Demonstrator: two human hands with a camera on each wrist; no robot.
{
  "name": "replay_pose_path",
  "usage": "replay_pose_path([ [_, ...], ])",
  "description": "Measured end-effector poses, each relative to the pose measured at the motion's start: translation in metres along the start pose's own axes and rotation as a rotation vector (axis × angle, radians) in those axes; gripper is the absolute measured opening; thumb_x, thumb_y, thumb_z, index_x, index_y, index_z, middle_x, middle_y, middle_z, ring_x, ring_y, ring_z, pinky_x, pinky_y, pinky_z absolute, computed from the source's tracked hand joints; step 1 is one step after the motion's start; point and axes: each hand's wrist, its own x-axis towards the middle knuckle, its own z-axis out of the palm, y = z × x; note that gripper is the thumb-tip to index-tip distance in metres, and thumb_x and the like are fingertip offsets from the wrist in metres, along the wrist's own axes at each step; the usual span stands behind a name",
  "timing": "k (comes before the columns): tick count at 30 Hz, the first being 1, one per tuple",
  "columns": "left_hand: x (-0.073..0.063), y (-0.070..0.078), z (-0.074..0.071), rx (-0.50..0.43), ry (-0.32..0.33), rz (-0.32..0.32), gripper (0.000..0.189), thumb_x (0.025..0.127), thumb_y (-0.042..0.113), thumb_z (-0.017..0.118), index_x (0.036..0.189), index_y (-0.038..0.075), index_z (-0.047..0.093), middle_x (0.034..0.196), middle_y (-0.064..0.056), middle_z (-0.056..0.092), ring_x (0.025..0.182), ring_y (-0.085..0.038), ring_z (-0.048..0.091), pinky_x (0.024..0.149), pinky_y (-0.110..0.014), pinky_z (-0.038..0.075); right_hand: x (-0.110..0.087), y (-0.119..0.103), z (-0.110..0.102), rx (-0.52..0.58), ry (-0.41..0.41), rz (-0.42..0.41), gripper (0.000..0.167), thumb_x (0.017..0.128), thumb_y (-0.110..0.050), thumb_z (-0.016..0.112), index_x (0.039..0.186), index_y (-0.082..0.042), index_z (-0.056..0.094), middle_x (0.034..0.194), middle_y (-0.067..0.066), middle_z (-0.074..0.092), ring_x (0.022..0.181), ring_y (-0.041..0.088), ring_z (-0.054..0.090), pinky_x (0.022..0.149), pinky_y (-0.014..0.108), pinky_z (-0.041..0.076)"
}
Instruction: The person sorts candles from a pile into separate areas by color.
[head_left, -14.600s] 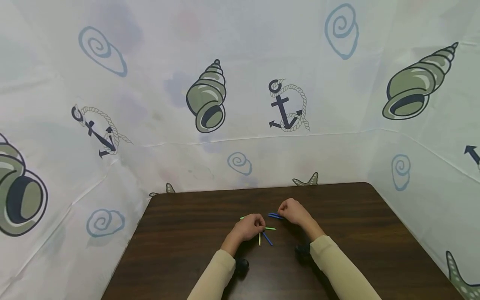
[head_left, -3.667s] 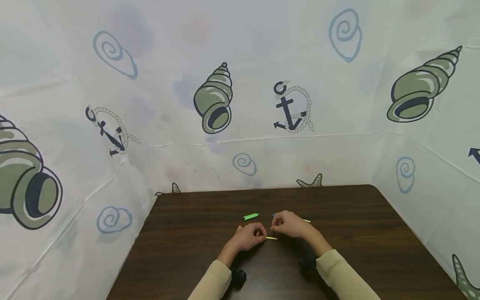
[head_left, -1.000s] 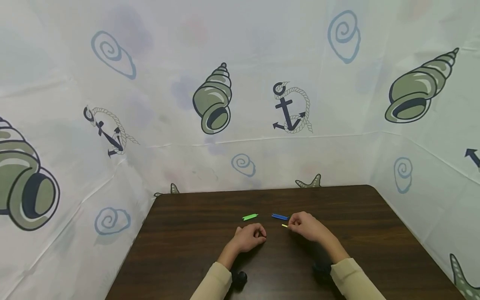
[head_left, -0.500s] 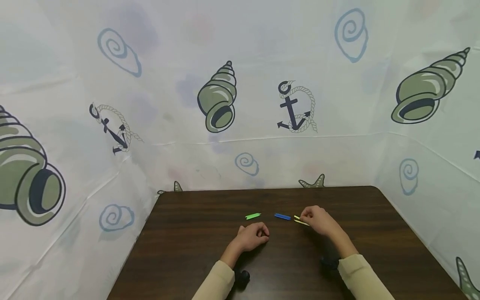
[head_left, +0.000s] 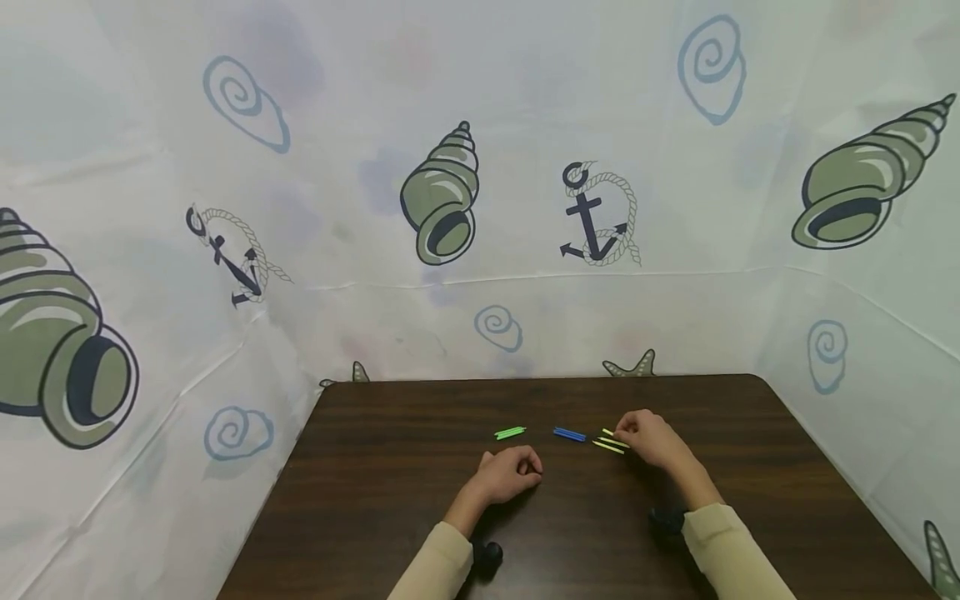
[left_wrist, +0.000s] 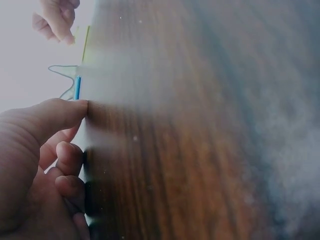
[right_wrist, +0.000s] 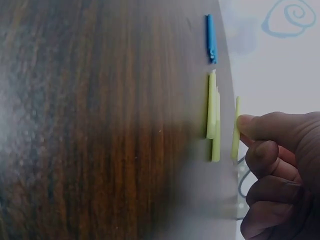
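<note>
In the right wrist view my right hand (right_wrist: 275,165) pinches a thin yellow candle (right_wrist: 236,137) between thumb and forefinger. Beside it, two more yellow candles (right_wrist: 213,117) lie close together on the table. A blue bundle of candles (head_left: 569,434) lies just left of the yellow ones in the head view. Further left is a bundle of green candles (head_left: 510,433). My left hand (head_left: 508,475) rests on the table in front of the green bundle, fingers loosely curled around nothing. In the left wrist view, the left thumb overlaps the lower end of the blue bundle (left_wrist: 77,88).
The dark wooden table (head_left: 405,517) has its far edge behind the bundles. A pale cloth (head_left: 330,167) printed with shells and anchors surrounds it at the back and sides. Black wrist cameras (head_left: 489,557) sit below both wrists.
Since the earlier frames, loose candles became separate green and blue bundles. In the last second, the right hand moved right with a yellow candle to the other yellow ones. The left hand stayed put.
</note>
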Motion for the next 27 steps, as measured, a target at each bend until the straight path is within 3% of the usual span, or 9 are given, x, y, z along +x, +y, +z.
replay_pose_path([
  [12, -0.002, 0.0, -0.001, -0.004, 0.005, -0.002, 0.006, 0.102, 0.024, 0.075, 0.098, 0.024, 0.07, 0.077, 0.009, 0.053, 0.067, -0.004, 0.043, 0.082, -0.038, 0.023, 0.0, 0.002, 0.005, 0.02, -0.02, 0.059, 0.014, 0.105, -0.016, 0.068, 0.1, -0.005, 0.076, 0.087, 0.004, 0.066, 0.075, 0.019, 0.056, 0.067, 0.035, 0.046],
  [27, -0.002, -0.005, 0.0, -0.004, 0.025, 0.019, 0.005, 0.103, 0.024, 0.072, 0.1, 0.025, 0.069, 0.077, 0.011, 0.052, 0.067, -0.003, 0.043, 0.081, -0.038, 0.023, 0.001, -0.001, 0.011, 0.037, -0.034, 0.057, 0.016, 0.105, -0.016, 0.067, 0.104, -0.004, 0.078, 0.087, 0.004, 0.068, 0.076, 0.018, 0.057, 0.069, 0.035, 0.048],
])
